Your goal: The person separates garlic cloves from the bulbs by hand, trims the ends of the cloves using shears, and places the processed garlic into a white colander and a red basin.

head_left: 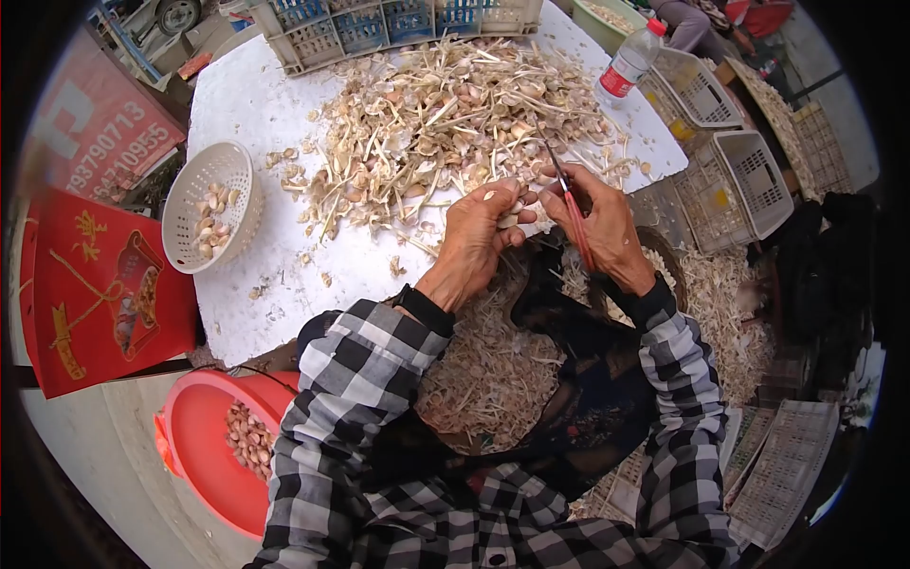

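Observation:
My left hand [471, 239] is closed, its fingers pinching a pale garlic clove [509, 221] at the near edge of the pile. Close beside it on the right, my right hand [609, 228] grips red-handled scissors [575, 220], their dark blades pointing up and away over the garlic. The fingertips of both hands nearly meet. Beyond them spreads a heap of garlic cloves, dry stalks and skins [445, 133] on a white tabletop [248, 308]. At the table's left side stands a white perforated basket [248, 204] with several cloves inside.
A plastic crate [379, 30] stands behind the heap, and a bottle [626, 66] at the back right. More crates [744, 190] are on the right. Lower left are a red basin [204, 455] holding cloves and a red bag [95, 284]. Garlic waste [493, 379] lies below my hands.

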A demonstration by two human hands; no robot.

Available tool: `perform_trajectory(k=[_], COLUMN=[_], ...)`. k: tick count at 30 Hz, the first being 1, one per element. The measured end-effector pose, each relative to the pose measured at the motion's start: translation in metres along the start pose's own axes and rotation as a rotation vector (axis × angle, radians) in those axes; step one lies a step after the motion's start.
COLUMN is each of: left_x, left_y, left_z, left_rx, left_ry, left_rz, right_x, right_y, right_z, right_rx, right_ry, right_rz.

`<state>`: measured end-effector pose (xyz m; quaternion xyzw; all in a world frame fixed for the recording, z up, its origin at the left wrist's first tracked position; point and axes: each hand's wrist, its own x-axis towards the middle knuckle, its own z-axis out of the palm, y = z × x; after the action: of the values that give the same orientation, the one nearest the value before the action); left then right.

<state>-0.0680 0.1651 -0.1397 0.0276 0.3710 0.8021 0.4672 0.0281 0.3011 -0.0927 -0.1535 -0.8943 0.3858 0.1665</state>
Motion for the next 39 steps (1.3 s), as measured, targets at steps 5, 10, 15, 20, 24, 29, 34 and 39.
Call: perform_trajectory(k=[5,10,15,20,24,29,34,39], left_x=[0.003,0.0,0.002,0.002,0.004,-0.004,-0.006,0.005], left_y=[0.002,0.002,0.001,0.001,0.001,0.001,-0.005,-0.01], left_z=[-0.002,0.004,-0.001,-0.002,-0.005,0.004,-0.002,-0.015], left_rx=[-0.011,0.041,0.066,0.107,0.072,0.185,0.337,0.166], left_ry=[0.075,0.124,0.1,0.114,0.053,-0.06,-0.077,-0.155], left_rz=[0.079,0.144,0.152,0.169,0.128,0.023,-0.023,-0.111], right_x=[-0.015,-0.016,-0.019,-0.024,-0.014,0.0,-0.002,-0.005], right_y=[-0.014,-0.004,-0.015,-0.006,-0.008,0.003,0.018,0.01], right_z=[0.004,0.01,0.008,0.009,0.001,0.0,0.005,0.007], right_rx=[-0.137,-0.243,-0.236,-0.18,0.154,0.554,0.695,0.774], right_ry=[-0.122,-0.054,-0.127,-0.171,-0.118,0.075,-0.16,-0.16], right_rz=[0.024,-0.119,-0.004,0.042,0.288,0.237,0.245,0.213])
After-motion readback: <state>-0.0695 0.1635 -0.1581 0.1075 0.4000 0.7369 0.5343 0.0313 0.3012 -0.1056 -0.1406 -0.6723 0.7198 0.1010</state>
